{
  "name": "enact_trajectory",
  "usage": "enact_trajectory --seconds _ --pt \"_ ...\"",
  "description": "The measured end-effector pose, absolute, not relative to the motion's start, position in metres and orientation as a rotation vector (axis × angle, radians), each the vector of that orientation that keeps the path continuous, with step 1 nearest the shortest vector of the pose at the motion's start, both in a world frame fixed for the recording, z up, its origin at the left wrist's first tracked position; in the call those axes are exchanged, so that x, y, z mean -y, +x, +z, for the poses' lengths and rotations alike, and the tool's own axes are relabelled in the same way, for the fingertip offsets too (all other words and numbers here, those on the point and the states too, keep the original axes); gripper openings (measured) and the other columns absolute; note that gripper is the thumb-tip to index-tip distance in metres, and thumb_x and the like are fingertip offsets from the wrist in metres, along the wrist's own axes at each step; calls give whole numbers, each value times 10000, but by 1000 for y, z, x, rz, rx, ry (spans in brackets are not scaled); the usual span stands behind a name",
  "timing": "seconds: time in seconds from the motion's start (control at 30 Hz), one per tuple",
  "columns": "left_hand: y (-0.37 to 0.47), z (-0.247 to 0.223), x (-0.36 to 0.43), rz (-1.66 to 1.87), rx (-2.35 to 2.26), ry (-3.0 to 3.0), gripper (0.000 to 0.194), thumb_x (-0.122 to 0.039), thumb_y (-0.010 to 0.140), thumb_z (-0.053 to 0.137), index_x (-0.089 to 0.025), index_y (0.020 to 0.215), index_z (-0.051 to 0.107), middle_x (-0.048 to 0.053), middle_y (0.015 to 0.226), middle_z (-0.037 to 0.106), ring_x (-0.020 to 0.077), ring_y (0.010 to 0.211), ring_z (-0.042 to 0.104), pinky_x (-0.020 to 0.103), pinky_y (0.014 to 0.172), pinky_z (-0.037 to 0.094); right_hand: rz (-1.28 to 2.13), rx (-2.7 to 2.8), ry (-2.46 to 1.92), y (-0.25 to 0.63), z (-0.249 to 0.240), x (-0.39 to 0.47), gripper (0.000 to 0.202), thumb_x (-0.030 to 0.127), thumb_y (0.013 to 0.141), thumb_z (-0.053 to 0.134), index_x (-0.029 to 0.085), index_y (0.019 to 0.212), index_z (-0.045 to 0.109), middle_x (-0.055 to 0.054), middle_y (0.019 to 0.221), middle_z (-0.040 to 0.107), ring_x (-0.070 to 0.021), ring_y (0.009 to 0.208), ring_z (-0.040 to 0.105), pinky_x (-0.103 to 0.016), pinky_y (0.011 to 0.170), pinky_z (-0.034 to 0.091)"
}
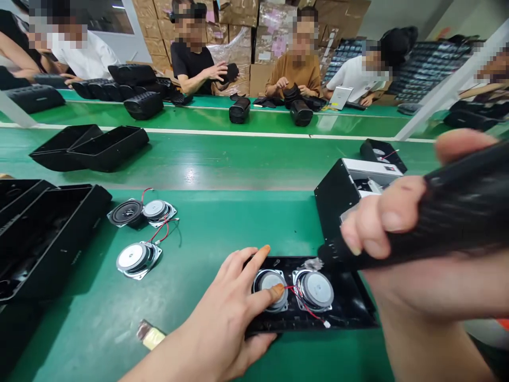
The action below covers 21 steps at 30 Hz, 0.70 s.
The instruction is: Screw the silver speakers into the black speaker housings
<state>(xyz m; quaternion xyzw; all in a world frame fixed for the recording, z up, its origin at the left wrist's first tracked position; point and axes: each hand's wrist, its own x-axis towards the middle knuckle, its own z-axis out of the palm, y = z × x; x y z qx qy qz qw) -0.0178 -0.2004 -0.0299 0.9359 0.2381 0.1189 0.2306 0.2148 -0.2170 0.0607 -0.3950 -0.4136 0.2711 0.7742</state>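
My left hand (234,307) is spread, thumb pinning one speaker driver (271,286) into the black panel (350,310) under it. My right hand (382,223) grips the electric screwdriver (437,217), tip at the panel's far edge. Both drivers seated (screws unclear); three loose drivers (137,257) wait beyond my left hand.

Both forearms are bare with no sleeve, watch or glove in sight, the left hand (222,313) showing orange-stained tips on its fingers (277,291), the right hand (382,223) short, plain, unpainted nails, no rings on either.
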Motion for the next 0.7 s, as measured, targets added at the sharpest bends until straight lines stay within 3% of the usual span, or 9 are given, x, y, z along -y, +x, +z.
enact_trajectory --seconds 0.23,0.43,0.7 --pt "-15 -36 198 395 -640 2602 545 -204 815 766 -281 1344 658 172 1683 313 437 1484 353 728 1115 462 662 956 -739 184 21 202 664 834 934 553 252 1240 644 17 663 543 -138 419 452 -263 357 374" --pt "-15 -41 198 437 -647 2643 538 -214 825 729 -300 1350 649 145 1696 304 433 1477 366 699 1095 492 676 1015 -721 181 11 198 660 813 1001 423 235 1276 588 11 701 540 -133 439 463 -270 396 383" --pt "-16 -50 198 469 -633 2672 511 -240 833 708 -305 1337 650 134 1705 298 439 1467 368 694 1068 508 749 1076 -641 183 5 196 585 718 1063 393 225 1325 570 10 737 558 -131 480 489 -263 437 397"
